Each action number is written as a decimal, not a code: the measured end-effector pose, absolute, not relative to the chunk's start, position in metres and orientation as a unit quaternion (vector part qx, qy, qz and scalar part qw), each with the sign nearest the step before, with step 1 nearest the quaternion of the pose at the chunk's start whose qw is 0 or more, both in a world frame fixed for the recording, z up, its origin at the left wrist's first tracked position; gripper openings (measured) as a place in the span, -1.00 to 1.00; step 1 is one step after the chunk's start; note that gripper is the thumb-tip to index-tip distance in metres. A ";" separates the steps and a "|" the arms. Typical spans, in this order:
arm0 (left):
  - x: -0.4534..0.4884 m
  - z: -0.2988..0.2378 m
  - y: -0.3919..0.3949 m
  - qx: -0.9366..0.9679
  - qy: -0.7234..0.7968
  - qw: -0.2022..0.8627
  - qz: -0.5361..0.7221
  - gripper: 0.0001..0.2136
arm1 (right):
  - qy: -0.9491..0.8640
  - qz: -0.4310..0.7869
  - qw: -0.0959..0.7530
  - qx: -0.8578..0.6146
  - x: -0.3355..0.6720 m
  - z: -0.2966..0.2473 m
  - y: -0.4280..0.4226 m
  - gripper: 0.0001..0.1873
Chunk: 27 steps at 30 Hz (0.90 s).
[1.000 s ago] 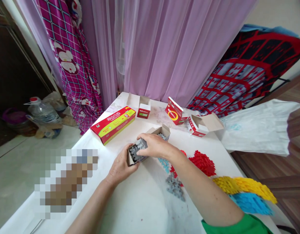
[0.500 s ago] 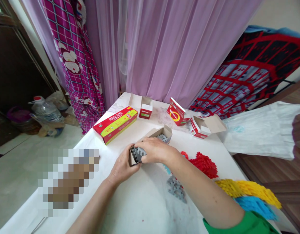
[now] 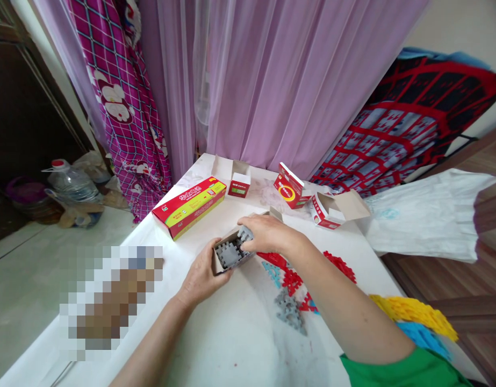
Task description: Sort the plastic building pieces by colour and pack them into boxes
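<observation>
The step in hand appears to be handling gray pieces at the open carton (image 3: 217, 264). The left hand (image 3: 202, 273) is closed around its near left end; the right hand (image 3: 267, 234) pinches 1 gray piece (image 3: 245, 235) at the opening, a grip that seems to call for clearance from the walls. On the white bench (image 3: 223, 333), a long red-and-yellow box (image 3: 191, 207) lies left, 3 small red boxes (image 3: 239, 187) far, yellow pieces (image 3: 417, 314) right. Beyond hangs a purple curtain (image 3: 272, 80).

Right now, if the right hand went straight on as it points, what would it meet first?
Likely the gray pieces in the held box, just beyond the right hand; depth is unclear.
</observation>
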State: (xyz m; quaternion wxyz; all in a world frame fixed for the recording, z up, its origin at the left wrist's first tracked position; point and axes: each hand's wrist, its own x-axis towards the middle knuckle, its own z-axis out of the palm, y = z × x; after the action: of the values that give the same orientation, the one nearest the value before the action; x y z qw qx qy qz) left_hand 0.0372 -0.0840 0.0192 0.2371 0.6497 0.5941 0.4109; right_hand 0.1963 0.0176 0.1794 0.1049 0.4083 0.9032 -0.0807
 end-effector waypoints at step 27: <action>0.038 0.019 -0.084 0.650 0.596 0.227 0.412 -0.30 | 0.869 -0.077 0.105 0.477 0.195 0.143 0.016 -0.53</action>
State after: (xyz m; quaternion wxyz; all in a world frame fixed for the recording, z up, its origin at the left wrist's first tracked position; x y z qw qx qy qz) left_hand 0.0375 -0.0838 0.0194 0.2274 0.6504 0.5961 0.4122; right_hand 0.1954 0.0160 0.1428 0.1045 0.4773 0.8691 -0.0772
